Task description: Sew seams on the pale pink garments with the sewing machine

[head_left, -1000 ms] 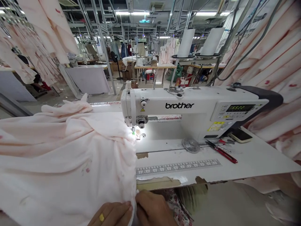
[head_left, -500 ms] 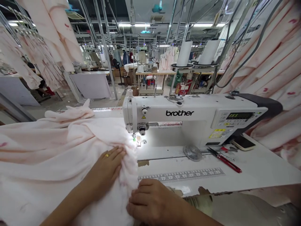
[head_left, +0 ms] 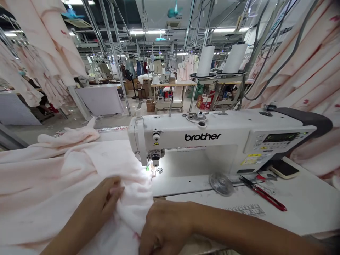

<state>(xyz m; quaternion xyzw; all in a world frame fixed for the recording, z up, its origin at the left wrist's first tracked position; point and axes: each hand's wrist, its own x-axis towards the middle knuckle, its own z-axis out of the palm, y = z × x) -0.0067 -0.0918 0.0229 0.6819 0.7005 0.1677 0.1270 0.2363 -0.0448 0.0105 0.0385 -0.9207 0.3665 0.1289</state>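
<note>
A large piece of pale pink, fleecy fabric [head_left: 85, 166] lies in loose folds over the left of the table, its right part under the needle area of a white sewing machine [head_left: 175, 127]. My left hand [head_left: 102, 200] pinches up a fold of it, thumb against curled fingers, left of and below the lit needle. Nearer to me, my right hand [head_left: 167, 223] is closed at the fabric's right edge by the table front; its fingertips are partly hidden, but the cloth runs into its grip.
Red-handled thread snips [head_left: 265, 194], a clear round bobbin-like disc [head_left: 221, 184] and a phone [head_left: 283, 169] lie right on the table. A printed ruler [head_left: 248, 210] is partly covered by my forearm. Two white thread cones [head_left: 205, 62] stand behind; pink garments hang on both sides.
My left hand, flat on the fabric near the needle before, has drawn back leftward and curled into a pinch. The right hand has turned, its forearm now across the table front. The view has shifted slightly.
</note>
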